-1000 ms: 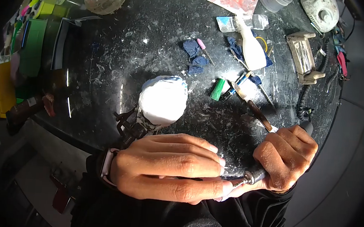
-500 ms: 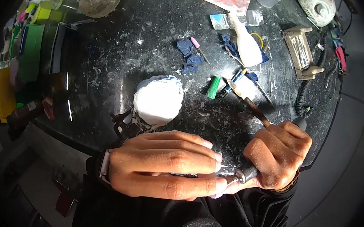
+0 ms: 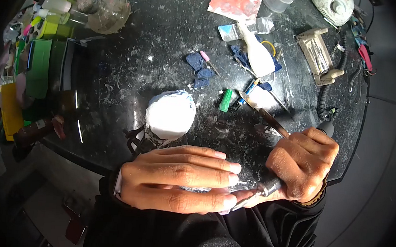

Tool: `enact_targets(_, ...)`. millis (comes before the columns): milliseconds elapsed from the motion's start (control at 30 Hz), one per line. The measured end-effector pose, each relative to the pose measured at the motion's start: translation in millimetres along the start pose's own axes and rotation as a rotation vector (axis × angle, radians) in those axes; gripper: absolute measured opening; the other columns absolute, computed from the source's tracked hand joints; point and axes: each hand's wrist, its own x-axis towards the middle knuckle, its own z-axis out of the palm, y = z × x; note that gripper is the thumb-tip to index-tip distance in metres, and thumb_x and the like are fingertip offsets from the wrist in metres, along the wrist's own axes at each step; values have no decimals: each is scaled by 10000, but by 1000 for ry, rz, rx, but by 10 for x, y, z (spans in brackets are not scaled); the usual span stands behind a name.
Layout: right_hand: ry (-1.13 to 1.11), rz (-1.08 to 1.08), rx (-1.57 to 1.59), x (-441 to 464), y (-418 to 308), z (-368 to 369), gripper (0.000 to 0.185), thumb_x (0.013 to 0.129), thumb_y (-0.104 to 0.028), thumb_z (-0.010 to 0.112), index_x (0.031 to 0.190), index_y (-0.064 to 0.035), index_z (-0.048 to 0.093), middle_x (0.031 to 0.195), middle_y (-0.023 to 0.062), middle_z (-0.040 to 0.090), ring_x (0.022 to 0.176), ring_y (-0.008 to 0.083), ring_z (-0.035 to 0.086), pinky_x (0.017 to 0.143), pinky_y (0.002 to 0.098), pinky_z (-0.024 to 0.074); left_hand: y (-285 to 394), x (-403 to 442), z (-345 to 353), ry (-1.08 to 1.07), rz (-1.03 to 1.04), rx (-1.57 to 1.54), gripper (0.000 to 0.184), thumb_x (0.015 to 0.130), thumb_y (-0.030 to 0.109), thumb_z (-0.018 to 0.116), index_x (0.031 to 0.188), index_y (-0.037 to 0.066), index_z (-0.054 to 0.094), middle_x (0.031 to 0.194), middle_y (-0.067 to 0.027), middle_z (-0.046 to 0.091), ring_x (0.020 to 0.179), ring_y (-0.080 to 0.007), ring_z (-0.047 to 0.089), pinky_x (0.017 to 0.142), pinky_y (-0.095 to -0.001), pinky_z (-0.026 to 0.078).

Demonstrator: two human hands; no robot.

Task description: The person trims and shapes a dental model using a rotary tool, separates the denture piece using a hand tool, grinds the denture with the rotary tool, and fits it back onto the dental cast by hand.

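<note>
My right hand (image 3: 303, 166) is wrapped round a dark handpiece (image 3: 274, 185) with a metal collar, its thin bit pointing left toward my left fingertips. My left hand (image 3: 180, 179) lies across the front edge of the table, fingers together and bent over a small pale pinkish thing (image 3: 224, 212), mostly hidden under them. The bit and the fingertips are close together; whether they touch is unclear. Just beyond my left hand a rounded white plaster-like lump (image 3: 171, 114) sits on a dark metal frame (image 3: 136, 140).
On the scratched black table (image 3: 128, 63) are a white bottle (image 3: 259, 56), a green cap (image 3: 225, 100), a brown-handled knife (image 3: 273, 122), dark blue scraps (image 3: 201, 73) and a bur holder (image 3: 317, 57). A glass burner (image 3: 111, 14) and green box (image 3: 39, 66) stand at left.
The view has shifted, so the table items sit farther left. My hands stay close together; the bit shows more clearly by my left fingertips, at a slightly different angle.
</note>
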Motion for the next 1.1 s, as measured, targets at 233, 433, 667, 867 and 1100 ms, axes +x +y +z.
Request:
enact_targets(233,32,83,38,-8,-27,-78,571,447,-625,694,546,-118,451,505,-9,419,423,144,460,449,261,293,64,41,-129,-116,-76,-97,234,721,51,762,892,-5,612,863,-197,676,849,-355,675,800,-466,550)
enact_targets(433,59,105,22,-12,10,-134,608,504,-648,744,582,-106,481,505,-8,453,406,144,463,414,266,307,98,-11,-81,-58,-182,-207,229,737,0,730,941,-10,626,1042,-199,653,1025,-328,621,922,-448,494)
enact_targets(667,307,300,-109,-67,109,-135,762,403,-819,632,534,-102,409,476,-7,389,385,159,394,412,295,276,197,24,14,91,-174,-205,159,781,-2,689,901,-17,586,1014,-215,654,997,-289,641,875,-389,531)
enact_targets(867,140,61,-53,-52,-168,-194,617,535,-678,731,585,-127,457,480,-22,420,388,139,432,404,281,310,232,56,-29,-1,-89,-24,135,755,-8,705,850,-8,609,922,-193,671,891,-297,674,768,-358,578)
enact_targets(1100,92,24,-101,-39,-271,-125,530,622,-582,730,618,-116,477,537,-22,400,440,122,443,440,264,324,251,-11,-11,-44,-99,-18,169,754,-43,658,920,-12,662,966,-160,668,904,-274,664,748,-327,567)
